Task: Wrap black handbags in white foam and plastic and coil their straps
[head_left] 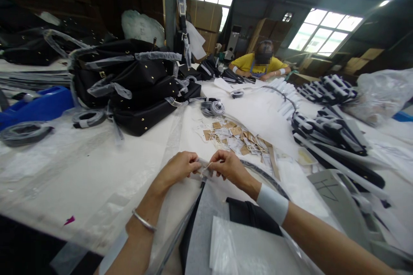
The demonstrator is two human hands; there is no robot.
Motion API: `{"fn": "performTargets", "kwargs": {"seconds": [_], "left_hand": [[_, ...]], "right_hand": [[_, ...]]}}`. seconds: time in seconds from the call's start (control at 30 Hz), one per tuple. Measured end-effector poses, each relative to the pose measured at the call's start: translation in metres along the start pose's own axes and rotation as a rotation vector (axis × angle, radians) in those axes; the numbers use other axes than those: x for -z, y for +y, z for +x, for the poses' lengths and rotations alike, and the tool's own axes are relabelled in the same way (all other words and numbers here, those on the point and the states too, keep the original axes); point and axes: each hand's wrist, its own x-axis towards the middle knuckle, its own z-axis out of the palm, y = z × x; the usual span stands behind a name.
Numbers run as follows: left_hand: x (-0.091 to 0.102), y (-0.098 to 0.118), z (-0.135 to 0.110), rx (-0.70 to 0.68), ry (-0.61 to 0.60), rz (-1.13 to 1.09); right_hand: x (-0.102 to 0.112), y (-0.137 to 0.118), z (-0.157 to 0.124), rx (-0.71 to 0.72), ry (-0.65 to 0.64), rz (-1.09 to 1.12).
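Left hand (182, 166) pinches a clear plastic strip (203, 163); right hand (229, 167) pinches a pale string (209, 165) against it, toward the near edge of the tabletop (142, 159). Short, steady fingertip grips would probably suit such fine string. Beyond: one heap of tags (236, 130), individually uncountable; two wrapped coils (29, 139) toward the left edge; one co-worker (244, 62) at the far edge.

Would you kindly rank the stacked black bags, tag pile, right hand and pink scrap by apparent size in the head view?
Largest to smallest:
1. Black bags
2. Tag pile
3. Right hand
4. Pink scrap
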Motion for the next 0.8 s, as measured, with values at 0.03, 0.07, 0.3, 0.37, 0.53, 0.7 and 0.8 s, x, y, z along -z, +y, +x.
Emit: {"fn": "performTargets", "kwargs": {"seconds": [0.03, 0.07, 0.3, 0.37, 0.53, 0.7, 0.8], "left_hand": [[0.006, 0.0, -0.002, -0.011, -0.021, 0.015], [0.012, 0.0, -0.005, -0.021, -0.043, 0.025], [0.041, 0.005, -0.018, -0.064, -0.077, 0.102], [0.042, 0.001, -0.019, -0.068, -0.083, 0.156], [0.042, -0.01, -0.026, -0.031, -0.139, 0.185], [0.04, -0.014, -0.034, 0.041, -0.078, 0.153], [0.039, -0.019, -0.032, 0.082, -0.02, 0.219]], "right_hand": [[0.004, 0.0, -0.002, 0.059, 0.015, -0.122], [0.008, -0.001, -0.003, 0.109, 0.02, -0.227], [0.005, -0.016, 0.004, -0.01, -0.332, -0.12], [-0.001, -0.016, 0.008, -0.014, -0.44, -0.17], [0.001, 0.0, 0.019, -0.023, -0.288, -0.324], [0.016, 0.011, 0.022, -0.052, -0.252, -0.281], [0.02, 0.01, 0.019, 0.001, -0.288, -0.302]]}}
